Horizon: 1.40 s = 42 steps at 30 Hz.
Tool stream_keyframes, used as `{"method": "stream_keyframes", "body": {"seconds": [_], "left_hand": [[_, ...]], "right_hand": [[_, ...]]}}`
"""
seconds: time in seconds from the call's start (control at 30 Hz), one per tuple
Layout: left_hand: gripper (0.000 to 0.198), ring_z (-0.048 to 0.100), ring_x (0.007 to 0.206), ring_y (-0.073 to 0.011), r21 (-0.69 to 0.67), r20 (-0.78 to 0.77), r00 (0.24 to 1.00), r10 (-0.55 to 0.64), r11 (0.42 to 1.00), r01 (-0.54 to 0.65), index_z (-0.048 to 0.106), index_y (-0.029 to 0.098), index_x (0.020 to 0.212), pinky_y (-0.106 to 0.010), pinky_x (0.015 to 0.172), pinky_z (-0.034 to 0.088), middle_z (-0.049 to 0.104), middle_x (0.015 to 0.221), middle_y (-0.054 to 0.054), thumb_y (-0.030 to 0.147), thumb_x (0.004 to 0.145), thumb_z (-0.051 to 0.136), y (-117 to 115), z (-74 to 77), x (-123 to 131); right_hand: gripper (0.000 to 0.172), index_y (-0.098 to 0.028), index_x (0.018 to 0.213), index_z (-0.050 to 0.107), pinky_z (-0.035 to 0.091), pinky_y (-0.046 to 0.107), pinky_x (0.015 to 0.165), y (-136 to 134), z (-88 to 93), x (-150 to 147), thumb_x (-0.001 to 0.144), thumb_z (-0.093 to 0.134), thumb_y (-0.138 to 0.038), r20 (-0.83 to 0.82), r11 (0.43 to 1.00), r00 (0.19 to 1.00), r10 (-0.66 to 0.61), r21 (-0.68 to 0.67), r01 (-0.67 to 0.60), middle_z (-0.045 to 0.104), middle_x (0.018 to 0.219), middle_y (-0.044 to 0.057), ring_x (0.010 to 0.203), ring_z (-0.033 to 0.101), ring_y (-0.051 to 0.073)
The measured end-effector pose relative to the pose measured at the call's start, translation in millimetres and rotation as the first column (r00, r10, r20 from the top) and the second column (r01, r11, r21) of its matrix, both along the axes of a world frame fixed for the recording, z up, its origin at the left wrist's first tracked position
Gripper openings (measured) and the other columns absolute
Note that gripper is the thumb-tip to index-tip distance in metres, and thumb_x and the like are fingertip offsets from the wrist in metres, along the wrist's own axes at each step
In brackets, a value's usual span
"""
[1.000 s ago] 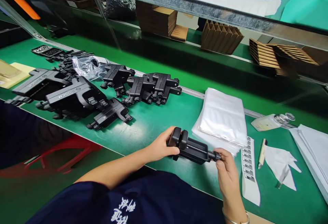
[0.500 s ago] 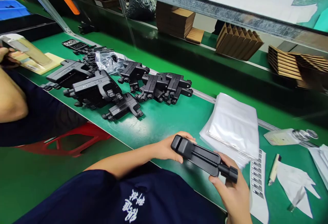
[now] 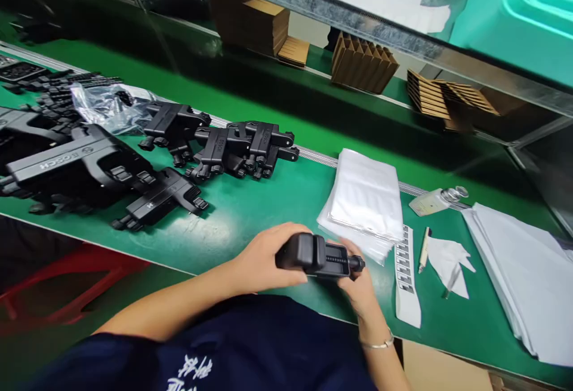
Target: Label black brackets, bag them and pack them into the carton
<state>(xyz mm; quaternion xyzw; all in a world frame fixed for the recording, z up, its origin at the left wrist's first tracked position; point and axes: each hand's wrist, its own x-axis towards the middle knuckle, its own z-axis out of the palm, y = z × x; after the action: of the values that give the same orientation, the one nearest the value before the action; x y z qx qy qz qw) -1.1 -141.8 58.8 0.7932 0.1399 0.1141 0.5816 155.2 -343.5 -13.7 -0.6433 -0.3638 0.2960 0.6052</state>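
Observation:
Between both hands, just above the front edge of the green bench, is a black screw clamp point(image 3: 333, 261) with a threaded rod along its slot and a knob at the right end. My left hand point(image 3: 266, 259) is closed around its block-shaped left end. On its far right side, near the knob, my right hand point(image 3: 358, 286) grips it, with part of the fingers hidden behind the clamp. To the left lie several similar black clamps point(image 3: 154, 200), some marked BOSCH. Right behind my hands rests a stack of clear plastic bags point(image 3: 367, 191).
A label strip point(image 3: 406, 283), a pen-like tool point(image 3: 424, 251), torn white paper point(image 3: 452, 259) and a clear bottle point(image 3: 434, 201) lie to the right. White sheets point(image 3: 528, 283) cover the far right. A metal shelf edge point(image 3: 358, 21) spans overhead, with cardboard dividers point(image 3: 364, 62) behind.
My view has swung to the right. The clamp has turned so its left end faces me more, and my left hand now wraps further around it. The neighbouring person's arm has left the view.

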Motion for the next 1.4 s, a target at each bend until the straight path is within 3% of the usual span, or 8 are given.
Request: {"method": "stream_keyframes", "body": {"seconds": [0.13, 0.23, 0.43, 0.67, 0.83, 1.03, 1.2, 1.4], "left_hand": [[0.063, 0.059, 0.088, -0.0225, -0.427, 0.003, 0.988, 0.155, 0.894, -0.139, 0.057, 0.019, 0.115, -0.03, 0.072, 0.048, 0.063, 0.099, -0.005, 0.057, 0.067, 0.071, 6, -18.1, 2], [0.071, 0.059, 0.089, -0.0235, -0.527, -0.016, 0.988, 0.152, 0.839, -0.137, 0.056, 0.018, 0.118, -0.029, 0.07, 0.047, 0.063, 0.101, -0.008, 0.063, 0.066, 0.071, 8, -24.0, 3], [0.06, 0.059, 0.089, -0.0233, -0.077, -0.004, 0.988, 0.152, 0.985, -0.152, 0.058, 0.021, 0.107, -0.033, 0.079, 0.048, 0.063, 0.1, -0.005, 0.05, 0.059, 0.078, 5, -15.8, -2], [0.062, 0.061, 0.084, -0.0226, -0.209, -0.019, 0.983, 0.181, 0.961, -0.181, 0.054, 0.018, 0.115, -0.03, 0.07, 0.049, 0.063, 0.096, -0.006, 0.062, 0.072, 0.064, 4, -23.2, 2], [0.053, 0.062, 0.09, -0.025, 0.13, 0.05, 0.997, 0.055, 0.99, -0.061, 0.057, 0.021, 0.105, -0.037, 0.083, 0.049, 0.066, 0.099, -0.007, 0.045, 0.062, 0.076, 0, -19.0, 0], [0.055, 0.061, 0.081, -0.0223, -0.09, -0.054, 0.988, 0.142, 0.985, -0.147, 0.053, 0.019, 0.111, -0.032, 0.069, 0.05, 0.063, 0.091, -0.004, 0.058, 0.073, 0.062, 3, -23.2, 3], [0.055, 0.061, 0.086, -0.024, 0.137, -0.03, 0.995, 0.099, 0.986, -0.094, 0.057, 0.021, 0.106, -0.036, 0.079, 0.049, 0.064, 0.098, -0.006, 0.048, 0.061, 0.073, -1, -18.1, 2], [0.062, 0.058, 0.082, -0.0214, -0.18, -0.059, 0.981, 0.183, 0.965, -0.191, 0.056, 0.017, 0.111, -0.03, 0.07, 0.047, 0.06, 0.089, -0.004, 0.065, 0.072, 0.063, 3, -28.3, 6]], "right_hand": [[0.036, -0.027, 0.123, 0.052, 0.051, 0.049, 0.092, -13, 28.1, 5, 0.091, 0.056, -0.043, 0.488, 0.984, 0.854, -0.18, 0.094, 0.153, 0.066, 0.108, 0.009, 0.1, 0.065, 0.027], [0.022, -0.025, 0.106, 0.057, 0.049, 0.051, 0.089, -12, 46.0, 9, 0.091, 0.054, -0.039, 0.655, 0.995, 0.75, -0.095, 0.034, 0.096, 0.066, 0.09, 0.007, 0.089, 0.064, 0.027], [0.04, -0.022, 0.072, 0.05, 0.044, 0.03, 0.059, 3, 54.8, 15, 0.099, 0.032, -0.045, 0.172, 0.966, 0.984, 0.057, -0.257, -0.011, 0.05, 0.063, 0.0, 0.06, 0.049, 0.016], [0.036, -0.022, 0.101, 0.06, 0.049, 0.038, 0.077, -1, 41.5, 11, 0.091, 0.05, -0.054, 0.289, 0.985, 0.949, -0.125, -0.08, 0.155, 0.063, 0.088, 0.007, 0.082, 0.059, 0.022], [0.038, -0.021, 0.082, 0.055, 0.046, 0.029, 0.055, 3, 36.7, 15, 0.092, 0.046, -0.057, -0.265, 0.983, 0.963, -0.039, -0.183, -0.011, 0.047, 0.058, -0.004, 0.052, 0.046, 0.014], [0.038, -0.022, 0.103, 0.061, 0.047, 0.034, 0.072, 0, 33.0, 9, 0.09, 0.05, -0.055, 0.163, 0.982, 0.978, -0.127, -0.119, 0.147, 0.064, 0.085, 0.005, 0.079, 0.058, 0.02], [0.04, -0.019, 0.092, 0.06, 0.046, 0.03, 0.06, -1, 31.8, 13, 0.095, 0.04, -0.053, -0.074, 0.981, 0.996, -0.052, -0.19, 0.037, 0.052, 0.061, -0.002, 0.06, 0.054, 0.016], [0.026, -0.024, 0.111, 0.06, 0.048, 0.035, 0.083, -7, 45.0, 13, 0.094, 0.051, -0.042, 0.401, 0.986, 0.916, -0.001, -0.151, 0.068, 0.064, 0.101, 0.007, 0.093, 0.06, 0.022]]}}
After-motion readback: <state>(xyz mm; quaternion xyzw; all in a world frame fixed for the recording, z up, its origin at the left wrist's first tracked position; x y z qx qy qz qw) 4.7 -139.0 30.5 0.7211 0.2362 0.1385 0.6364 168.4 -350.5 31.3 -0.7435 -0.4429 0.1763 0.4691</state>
